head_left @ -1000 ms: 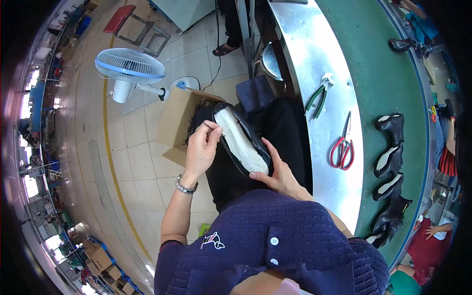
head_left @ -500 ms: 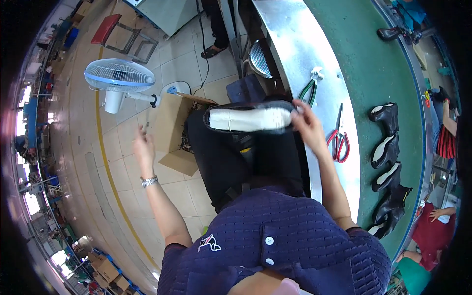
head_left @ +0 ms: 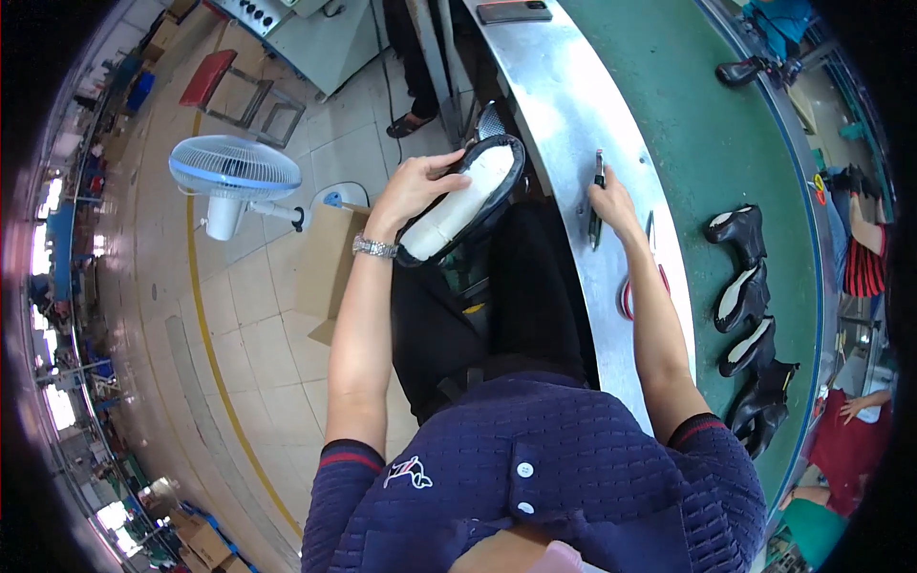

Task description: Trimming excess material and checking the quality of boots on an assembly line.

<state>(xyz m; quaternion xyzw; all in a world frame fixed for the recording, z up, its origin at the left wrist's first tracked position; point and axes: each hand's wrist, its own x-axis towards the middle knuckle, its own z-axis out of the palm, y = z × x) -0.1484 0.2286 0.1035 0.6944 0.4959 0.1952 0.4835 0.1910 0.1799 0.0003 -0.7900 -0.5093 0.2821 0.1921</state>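
My left hand [head_left: 417,194] grips the edge of a black shoe upper on its last [head_left: 470,199], with the white insole bottom facing up and the piece tilted above my lap. On the metal bench to the right, my right hand [head_left: 614,204] is closed round green-handled pliers [head_left: 595,232]. The far end of the pliers shows beyond my fingers. Partly under my right forearm lies a pair of red-handled scissors [head_left: 627,299].
A phone [head_left: 514,11] lies at the far end of the metal bench [head_left: 573,76]. Several black shoes [head_left: 740,291] stand on the green belt [head_left: 659,105] to the right. On the floor at left are a fan [head_left: 234,172], a cardboard box [head_left: 323,258] and a red-topped stool [head_left: 207,78].
The shoe upper has passed from my right hand to my left and is now tilted. My right hand has moved onto the bench and closed on the pliers, which have turned.
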